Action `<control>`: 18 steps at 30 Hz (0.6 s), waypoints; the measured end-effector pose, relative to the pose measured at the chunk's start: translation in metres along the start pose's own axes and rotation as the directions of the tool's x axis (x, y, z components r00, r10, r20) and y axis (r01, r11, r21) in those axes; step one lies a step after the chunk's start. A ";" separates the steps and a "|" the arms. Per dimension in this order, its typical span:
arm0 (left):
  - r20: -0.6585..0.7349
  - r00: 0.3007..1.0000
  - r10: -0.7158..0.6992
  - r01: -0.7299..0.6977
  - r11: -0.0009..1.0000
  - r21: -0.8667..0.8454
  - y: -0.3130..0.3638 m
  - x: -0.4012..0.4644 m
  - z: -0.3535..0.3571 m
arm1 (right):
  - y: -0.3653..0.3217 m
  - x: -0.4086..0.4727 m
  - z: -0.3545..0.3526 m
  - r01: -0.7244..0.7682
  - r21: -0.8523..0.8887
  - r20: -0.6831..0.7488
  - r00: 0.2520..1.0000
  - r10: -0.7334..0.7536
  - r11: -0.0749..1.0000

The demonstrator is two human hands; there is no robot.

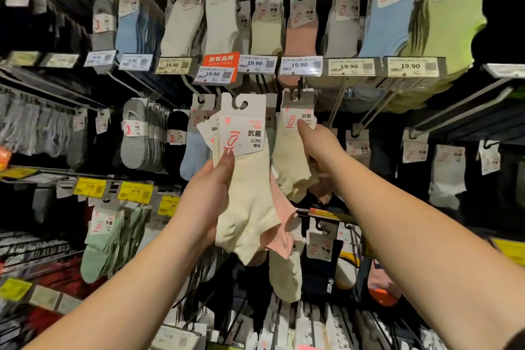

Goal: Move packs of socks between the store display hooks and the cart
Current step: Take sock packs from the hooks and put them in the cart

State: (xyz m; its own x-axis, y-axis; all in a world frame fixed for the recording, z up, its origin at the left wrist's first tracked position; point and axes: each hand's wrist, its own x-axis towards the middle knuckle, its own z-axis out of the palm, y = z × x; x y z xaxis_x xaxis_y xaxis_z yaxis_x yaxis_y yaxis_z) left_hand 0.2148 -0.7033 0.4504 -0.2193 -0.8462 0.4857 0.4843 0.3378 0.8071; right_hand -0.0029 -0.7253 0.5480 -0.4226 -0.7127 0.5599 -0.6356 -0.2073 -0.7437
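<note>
My left hand (211,187) has its grip closed round a fanned bunch of sock packs (244,179), thumb pressed on the front card; I count one cream pair in front, one pink behind, further cards I can't number. My right hand (318,148) pinches a cream pack (292,150) hanging on its display hook (297,94), thumb on its label. Six 19.90 price tags (298,65) line the rail above.

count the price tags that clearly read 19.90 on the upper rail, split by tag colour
yellowish tags: 3
plain white tags: 2
white tag on the orange sign: 1
total: 6
the bluish tag further left is too blurred to count
</note>
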 end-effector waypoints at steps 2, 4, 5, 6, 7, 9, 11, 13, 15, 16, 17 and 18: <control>-0.003 1.000 0.014 -0.014 1.000 0.025 0.002 0.001 0.001 | -0.002 0.003 0.001 -0.014 -0.136 0.001 1.000 0.014 0.991; 0.019 1.000 0.025 -0.025 0.999 0.022 0.003 0.002 0.001 | -0.002 0.005 0.001 -0.031 -0.237 0.008 0.999 0.034 0.971; 0.036 0.999 0.024 -0.024 1.000 0.010 0.003 0.002 0.002 | -0.001 0.007 0.001 -0.037 -0.271 0.014 0.999 0.042 0.962; 0.054 0.998 0.024 -0.024 1.000 0.000 0.003 0.001 0.003 | -0.001 0.008 0.001 -0.038 -0.290 0.022 0.999 0.047 0.956; 0.063 0.998 0.022 -0.022 1.000 -0.008 0.003 0.002 0.003 | 0.001 0.011 0.001 -0.035 -0.305 0.027 0.999 0.046 0.952; 0.064 0.998 0.025 -0.024 1.000 -0.019 0.002 0.001 0.005 | 0.003 0.011 0.000 -0.038 -0.331 0.037 0.998 0.053 0.943; 0.066 0.998 0.019 -0.017 0.999 -0.029 0.003 -0.001 0.007 | 0.007 0.012 -0.002 -0.050 -0.338 0.040 0.997 0.067 0.940; 0.080 0.997 0.016 -0.011 0.998 -0.055 0.003 -0.002 0.008 | 0.011 0.005 -0.005 -0.100 -0.334 -0.007 0.995 0.104 0.937; 0.076 0.997 0.018 -0.013 0.998 -0.067 0.003 -0.005 0.008 | 0.013 -0.005 -0.009 -0.064 -0.293 -0.144 0.989 0.022 0.954; 0.068 0.998 0.017 -0.012 0.998 -0.064 0.003 -0.005 0.007 | 0.012 -0.014 -0.010 0.022 -0.232 -0.209 0.975 -0.072 0.973; 0.063 0.998 0.009 -0.005 0.998 -0.062 0.003 -0.007 0.008 | 0.010 -0.027 -0.011 0.113 -0.157 -0.248 0.957 -0.150 0.981; 0.059 0.998 0.003 0.001 0.998 -0.064 0.002 -0.007 0.008 | 0.004 -0.044 -0.011 0.188 -0.066 -0.241 0.950 -0.199 0.980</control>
State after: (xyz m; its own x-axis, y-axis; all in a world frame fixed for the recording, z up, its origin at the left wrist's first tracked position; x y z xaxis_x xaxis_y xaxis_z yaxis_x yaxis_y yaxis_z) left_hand 0.2108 -0.6932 0.4509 -0.2677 -0.8191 0.5074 0.5370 0.3104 0.7844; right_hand 0.0062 -0.6874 0.5242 -0.4309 -0.4746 0.7675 -0.7450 -0.2928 -0.5993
